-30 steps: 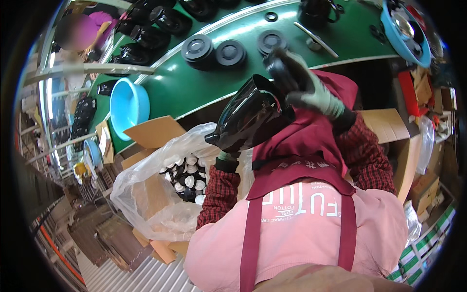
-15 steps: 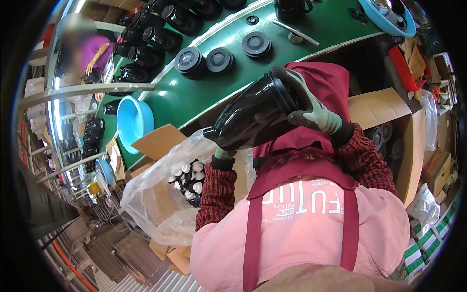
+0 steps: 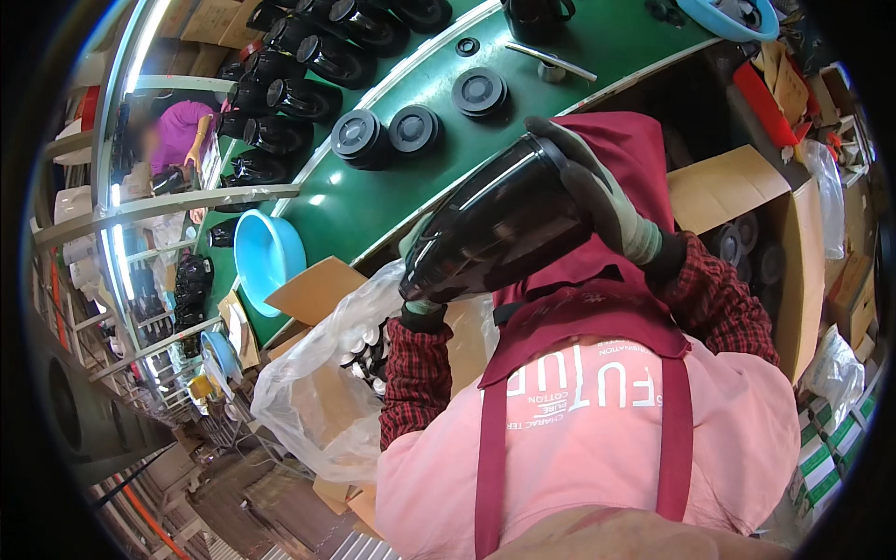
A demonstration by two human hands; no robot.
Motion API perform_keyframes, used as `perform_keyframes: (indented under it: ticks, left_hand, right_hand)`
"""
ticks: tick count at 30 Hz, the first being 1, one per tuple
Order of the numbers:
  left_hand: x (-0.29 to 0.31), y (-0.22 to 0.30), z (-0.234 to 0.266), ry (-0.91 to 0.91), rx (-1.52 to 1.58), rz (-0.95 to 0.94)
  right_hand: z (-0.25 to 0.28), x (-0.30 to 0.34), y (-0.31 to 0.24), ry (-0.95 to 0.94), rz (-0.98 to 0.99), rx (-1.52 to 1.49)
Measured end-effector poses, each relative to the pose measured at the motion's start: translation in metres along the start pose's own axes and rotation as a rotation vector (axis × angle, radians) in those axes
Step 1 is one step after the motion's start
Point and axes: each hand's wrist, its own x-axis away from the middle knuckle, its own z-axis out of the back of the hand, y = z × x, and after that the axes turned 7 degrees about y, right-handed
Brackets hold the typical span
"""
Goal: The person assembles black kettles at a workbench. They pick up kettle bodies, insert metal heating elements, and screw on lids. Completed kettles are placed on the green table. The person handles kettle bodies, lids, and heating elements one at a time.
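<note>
A glossy black jug [image 3: 499, 219] lies tilted between my two hands, in front of my maroon apron. My right hand [image 3: 611, 201], in a grey-green glove with dark fingers, wraps round the jug's wide upper-right end. Round its narrower lower-left end is my gloved left hand [image 3: 417, 235], mostly hidden behind the black body. Just below the left hand, an open carton lined with a clear plastic bag [image 3: 308, 392] contains several black parts with white tops [image 3: 369, 355].
The green bench [image 3: 345, 210] bears thick black discs [image 3: 413, 129], a metal rod [image 3: 551, 61], a blue basin [image 3: 266, 252] and rows of black jugs [image 3: 336, 61]. A carton [image 3: 798, 280] with discs stands right. A person in purple [image 3: 182, 135] is far left.
The jug has rolled in my hands, so the pointed spout at its lower-left end is out of sight. My left hand's fingers now show beyond that end. The view has shifted slightly.
</note>
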Motion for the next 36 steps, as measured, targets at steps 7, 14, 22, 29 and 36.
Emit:
perform_keyframes:
  ticks: [7, 14, 22, 29, 36]
  left_hand:
    - [0.02, -0.015, -0.019, -0.498, 0.591, 0.291]
    - [0.047, -0.086, -0.008, -0.05, 0.207, 0.066]
    - [0.06, -0.113, -0.04, -0.253, 0.342, 0.235]
    - [0.009, -0.027, -0.015, -0.127, 0.075, 0.093]
    - [-0.024, 0.007, 0.037, -0.201, 0.254, 0.251]
  right_hand:
    - [0.002, 0.021, 0.008, -0.122, 0.508, 0.454]
    - [0.014, 0.003, 0.025, 0.131, -0.003, 0.135]
    - [0.0, 0.012, 0.026, 0.24, 0.269, 0.249]
    - [-0.009, 0.01, -0.004, 0.095, 0.723, 0.505]
    - [0.056, -0.016, 0.034, -0.055, -0.019, 0.248]
